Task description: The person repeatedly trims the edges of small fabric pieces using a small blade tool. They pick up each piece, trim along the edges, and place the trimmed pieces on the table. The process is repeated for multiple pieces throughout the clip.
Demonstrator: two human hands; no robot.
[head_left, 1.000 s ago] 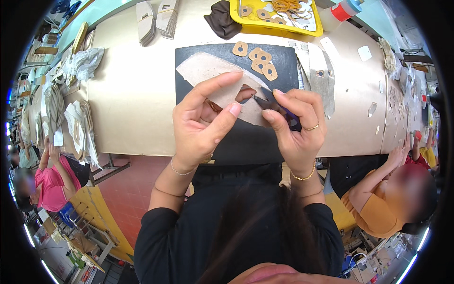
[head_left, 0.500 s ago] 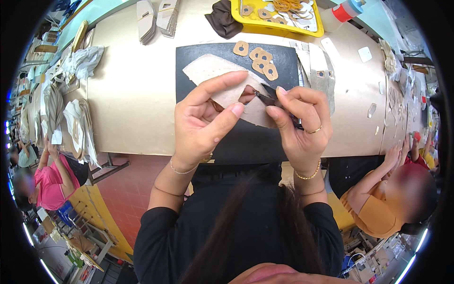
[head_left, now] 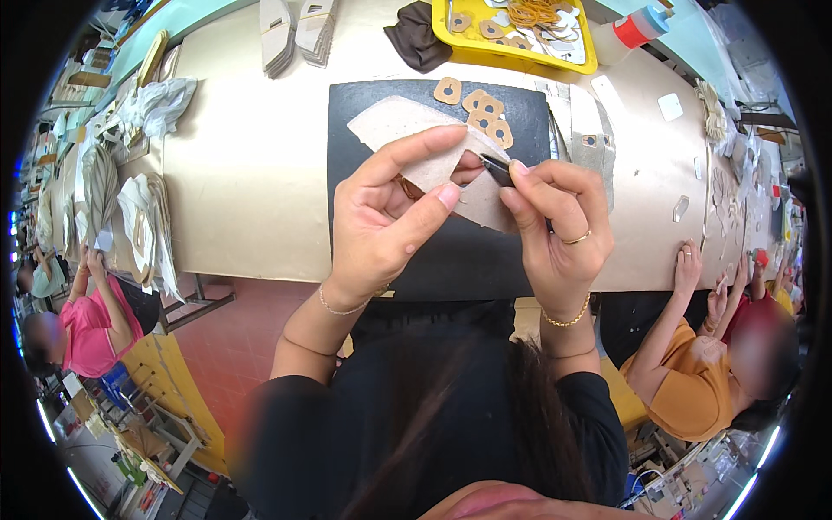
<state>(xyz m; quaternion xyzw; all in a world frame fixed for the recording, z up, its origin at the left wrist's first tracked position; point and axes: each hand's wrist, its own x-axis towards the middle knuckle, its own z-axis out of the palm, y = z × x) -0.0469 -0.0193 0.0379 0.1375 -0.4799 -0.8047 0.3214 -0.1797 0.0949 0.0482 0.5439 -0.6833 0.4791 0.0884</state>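
A greyish-beige cut piece (head_left: 399, 121), like stiff fabric or board, is held up and tilted over the black mat (head_left: 373, 260). A cut-out opening shows in its middle. My left hand (head_left: 386, 204) pinches the piece between thumb and forefinger, with the other fingers behind it. Small black thread snips (head_left: 497, 170) sit in my right hand (head_left: 563, 217), their blades close together at the edge of the opening. The snips' handles are mostly hidden by my fingers. Several small tan pieces with keyhole-shaped holes (head_left: 448, 91) lie on the mat just beyond.
A yellow tray (head_left: 520, 57) of loose pieces and orange bands stands at the far side, beside a dark cloth (head_left: 419, 39) and a red-banded bottle (head_left: 640, 28). Grey strips (head_left: 598, 130) lie right of the mat; bundled stacks (head_left: 315, 33) lie far left. Co-workers sit on both sides.
The snips' blades have come together at the opening. My hands and the piece have shifted slightly right in view. The right-hand co-worker's hands have moved apart.
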